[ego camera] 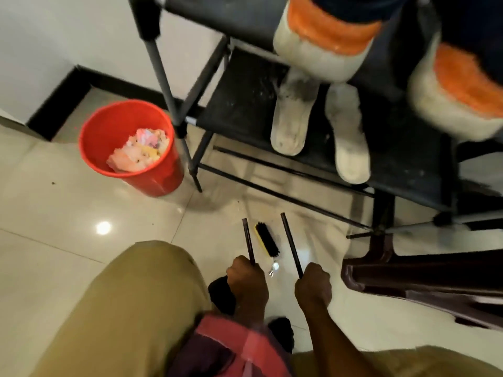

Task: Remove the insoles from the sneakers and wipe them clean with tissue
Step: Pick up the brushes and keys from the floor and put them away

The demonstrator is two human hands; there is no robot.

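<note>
My left hand (pixel 246 278) grips the near end of a thin dark insole (pixel 248 238), seen edge-on and pointing away from me. In the same way, my right hand (pixel 313 284) grips a second dark insole (pixel 291 243). Both are held low over the tiled floor, between my knees. Two white sneakers with orange collars (pixel 324 42) (pixel 460 91) stand on the upper shelf of a black shoe rack (pixel 239 104), blurred. A pair of dirty white shoes (pixel 292 121) (pixel 349 137) lies on the lower shelf. No loose tissue shows in my hands.
A red bucket (pixel 152 183) with crumpled paper inside stands on the floor at the left, beside the rack's leg. A black-bristled brush with a yellow back (pixel 266 239) and a small metal thing (pixel 274 266) lie between the insoles. A brown plastic chair (pixel 424 281) is at the right.
</note>
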